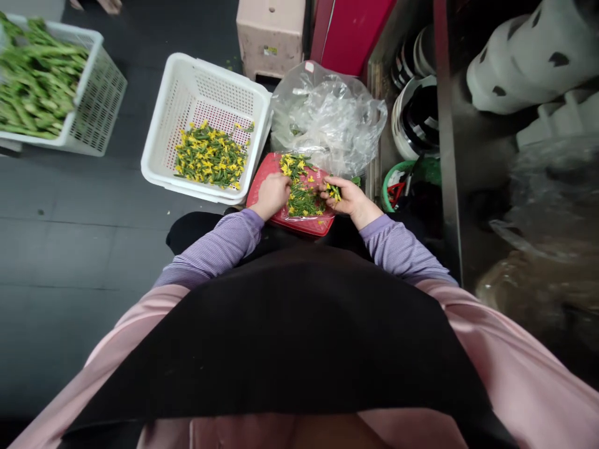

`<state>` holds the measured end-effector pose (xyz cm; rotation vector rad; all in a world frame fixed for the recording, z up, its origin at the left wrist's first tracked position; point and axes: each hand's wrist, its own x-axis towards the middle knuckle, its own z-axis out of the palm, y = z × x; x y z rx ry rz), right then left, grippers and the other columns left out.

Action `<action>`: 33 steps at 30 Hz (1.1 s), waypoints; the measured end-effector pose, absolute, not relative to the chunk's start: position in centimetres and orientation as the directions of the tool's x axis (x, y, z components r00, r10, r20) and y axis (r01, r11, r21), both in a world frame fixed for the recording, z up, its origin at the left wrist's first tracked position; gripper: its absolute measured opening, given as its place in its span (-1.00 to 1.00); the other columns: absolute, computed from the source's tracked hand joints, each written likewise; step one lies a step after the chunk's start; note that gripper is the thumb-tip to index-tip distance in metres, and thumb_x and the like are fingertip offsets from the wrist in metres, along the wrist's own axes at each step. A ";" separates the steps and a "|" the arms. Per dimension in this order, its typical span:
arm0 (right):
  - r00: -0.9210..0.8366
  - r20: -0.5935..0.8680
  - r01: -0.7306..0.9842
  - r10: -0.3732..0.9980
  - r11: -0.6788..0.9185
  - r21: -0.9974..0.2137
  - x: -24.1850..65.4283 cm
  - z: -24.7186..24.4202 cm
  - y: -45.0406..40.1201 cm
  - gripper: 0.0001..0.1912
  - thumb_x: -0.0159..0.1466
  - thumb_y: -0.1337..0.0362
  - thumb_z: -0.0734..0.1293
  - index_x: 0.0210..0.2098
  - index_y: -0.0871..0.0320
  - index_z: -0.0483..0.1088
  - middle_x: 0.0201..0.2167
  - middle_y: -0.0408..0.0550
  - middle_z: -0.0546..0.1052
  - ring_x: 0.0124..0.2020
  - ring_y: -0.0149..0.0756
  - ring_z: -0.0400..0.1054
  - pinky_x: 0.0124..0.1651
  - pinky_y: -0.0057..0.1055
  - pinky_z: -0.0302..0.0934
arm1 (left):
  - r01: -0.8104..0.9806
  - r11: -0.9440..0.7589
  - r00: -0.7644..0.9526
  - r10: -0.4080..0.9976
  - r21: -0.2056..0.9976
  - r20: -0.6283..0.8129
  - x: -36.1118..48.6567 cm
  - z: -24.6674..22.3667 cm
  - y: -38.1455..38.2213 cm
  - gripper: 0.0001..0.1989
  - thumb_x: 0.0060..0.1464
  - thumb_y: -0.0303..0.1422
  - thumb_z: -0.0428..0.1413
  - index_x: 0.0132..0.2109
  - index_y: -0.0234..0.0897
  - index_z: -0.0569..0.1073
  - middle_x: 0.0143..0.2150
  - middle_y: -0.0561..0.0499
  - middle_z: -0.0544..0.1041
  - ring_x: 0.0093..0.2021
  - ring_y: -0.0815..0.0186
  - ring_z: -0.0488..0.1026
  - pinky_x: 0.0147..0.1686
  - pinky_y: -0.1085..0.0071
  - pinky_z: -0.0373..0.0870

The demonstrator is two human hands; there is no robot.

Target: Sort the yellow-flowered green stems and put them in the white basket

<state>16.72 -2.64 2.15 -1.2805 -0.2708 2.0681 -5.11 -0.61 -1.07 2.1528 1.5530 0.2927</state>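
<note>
My right hand (pixel 352 198) has its fingers curled round a small bunch of yellow-flowered green sprigs (pixel 334 192). Across from it, my left hand (pixel 272 194) is closed, its fingertips at the left edge of a loose pile of cut flower sprigs (pixel 302 201); what they pinch is hidden. This pile lies on clear plastic over a red basket (pixel 322 226) close in front of me. Left of the red basket, a white perforated basket (pixel 156 140) contains many more of the yellow-flowered sprigs.
A crumpled clear plastic bag (pixel 334 121) lies behind the red basket. At far left, another white basket (pixel 96 93) holds thick green stalks (pixel 35 87). A pinkish stool (pixel 271 34) stands at the back. To the right are a green basket (pixel 389 187) and a metal shelf (pixel 450 149).
</note>
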 end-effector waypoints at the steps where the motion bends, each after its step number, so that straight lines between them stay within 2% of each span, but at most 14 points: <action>1: -0.265 -0.717 -0.444 0.645 -0.742 -0.503 16.7 2.1 -2.5 -0.93 0.32 0.38 0.32 -0.27 0.16 0.31 -0.55 -0.18 0.43 -0.59 -0.50 0.33 -0.69 -0.70 0.10 | 0.853 -0.315 0.391 0.913 0.416 -0.112 -4.6 -0.9 -0.8 -0.68 0.20 -0.47 0.01 -0.06 -0.35 0.64 -0.02 -0.26 0.60 0.09 0.04 0.47 0.10 0.15 0.34; 4: -0.265 -0.675 -0.453 0.689 -0.707 -0.543 16.3 1.9 -1.6 -0.94 0.35 0.38 0.30 -0.17 0.18 0.36 -0.50 -0.12 0.50 -0.53 -0.45 0.41 -0.63 -0.66 0.22 | 0.849 -0.448 0.505 0.844 0.281 -0.178 -2.6 -1.0 -0.9 -0.70 0.22 -0.42 0.03 -0.05 -0.39 0.62 -0.02 -0.32 0.58 0.12 -0.03 0.42 0.11 0.08 0.28; 7: -0.329 -0.574 -0.414 0.749 -0.661 -0.625 16.0 2.2 -0.5 -0.82 0.33 0.31 0.36 -0.09 0.18 0.37 -0.46 -0.12 0.52 -0.48 -0.42 0.44 -0.56 -0.58 0.29 | 0.856 -0.452 0.508 0.825 0.251 -0.248 -0.9 -1.8 0.1 -0.73 0.13 -0.47 0.10 -0.05 -0.39 0.60 -0.01 -0.33 0.58 0.11 -0.04 0.43 0.13 0.08 0.24; 10: -0.344 -0.498 -0.362 0.796 -0.602 -0.712 16.5 2.9 0.4 -0.75 0.29 0.28 0.43 -0.08 0.19 0.37 -0.43 -0.12 0.50 -0.44 -0.39 0.46 -0.50 -0.54 0.30 | 0.878 -0.317 0.424 0.864 0.360 -0.272 -0.5 -2.6 1.3 -0.79 -0.02 -0.55 0.20 -0.18 -0.35 0.60 -0.12 -0.27 0.60 0.01 0.01 0.49 0.11 0.16 0.27; 13: -0.291 -0.473 -0.348 0.831 -0.553 -0.757 17.4 3.3 0.9 -0.77 0.26 0.36 0.44 -0.12 0.20 0.38 -0.42 -0.12 0.47 -0.43 -0.43 0.44 -0.48 -0.54 0.28 | 0.812 -0.120 0.327 0.905 0.572 -0.274 -1.0 -2.3 1.9 -0.87 -0.12 -0.59 0.26 -0.40 -0.29 0.53 -0.35 -0.08 0.56 -0.21 0.18 0.50 -0.04 0.32 0.35; 16: -0.216 -0.461 -0.326 0.860 -0.509 -0.796 17.9 2.7 0.8 -0.82 0.24 0.39 0.45 -0.21 0.19 0.38 -0.50 -0.17 0.40 -0.55 -0.49 0.30 -0.55 -0.56 0.17 | 0.621 0.156 0.201 0.916 0.768 -0.348 -1.8 -0.8 1.4 -0.82 -0.07 -0.57 0.27 -0.49 -0.29 0.44 -0.56 0.09 0.42 -0.48 0.38 0.37 -0.31 0.46 0.33; 18: -0.182 -0.447 -0.264 0.876 -0.481 -0.836 17.5 1.9 0.4 -0.83 0.23 0.36 0.48 -0.29 0.17 0.39 -0.57 -0.21 0.36 -0.62 -0.52 0.18 -0.63 -0.56 0.06 | 0.427 0.343 0.133 0.891 0.837 -0.433 -2.0 0.4 0.7 -0.81 -0.02 -0.53 0.28 -0.47 -0.30 0.42 -0.62 0.15 0.37 -0.59 0.45 0.29 -0.45 0.50 0.28; 21: -0.170 -0.425 -0.065 0.889 -0.441 -0.895 16.4 0.9 -0.5 -0.77 0.15 0.36 0.55 -0.35 0.16 0.40 -0.64 -0.25 0.34 -0.67 -0.54 0.10 -0.68 -0.56 -0.03 | 0.209 0.459 0.118 0.865 0.864 -0.488 -1.8 1.8 -0.3 -0.79 -0.03 -0.51 0.33 -0.43 -0.31 0.42 -0.64 0.16 0.37 -0.62 0.48 0.31 -0.54 0.54 0.24; 24: -0.218 -0.386 0.077 0.896 -0.379 -0.922 15.3 0.5 -1.4 -0.69 0.03 0.40 0.61 -0.38 0.16 0.41 -0.69 -0.30 0.33 -0.70 -0.55 0.10 -0.69 -0.57 -0.06 | 0.116 0.484 0.126 0.859 0.868 -0.496 -1.2 2.3 -0.9 -0.75 -0.06 -0.48 0.39 -0.42 -0.33 0.42 -0.63 0.17 0.39 -0.62 0.50 0.34 -0.56 0.57 0.25; 30: -0.211 -0.408 -0.074 0.889 -0.430 -0.900 14.6 0.1 -1.9 -0.80 0.15 0.47 0.50 -0.41 0.19 0.40 -0.69 -0.29 0.36 -0.72 -0.57 0.11 -0.69 -0.59 -0.04 | -0.046 0.576 0.127 0.814 0.816 -0.567 -0.5 2.0 -1.4 -0.75 0.01 -0.40 0.38 -0.36 -0.32 0.43 -0.61 0.17 0.42 -0.62 0.52 0.36 -0.56 0.60 0.33; 33: -0.223 -0.409 -0.097 0.885 -0.438 -0.894 14.5 0.1 -1.9 -0.79 0.18 0.53 0.44 -0.48 0.20 0.38 -0.70 -0.27 0.36 -0.74 -0.58 0.10 -0.70 -0.59 -0.06 | -0.021 0.531 0.052 0.847 0.847 -0.529 -0.2 2.3 -2.0 -0.80 0.09 -0.44 0.31 -0.36 -0.33 0.42 -0.60 0.14 0.44 -0.61 0.51 0.39 -0.56 0.60 0.32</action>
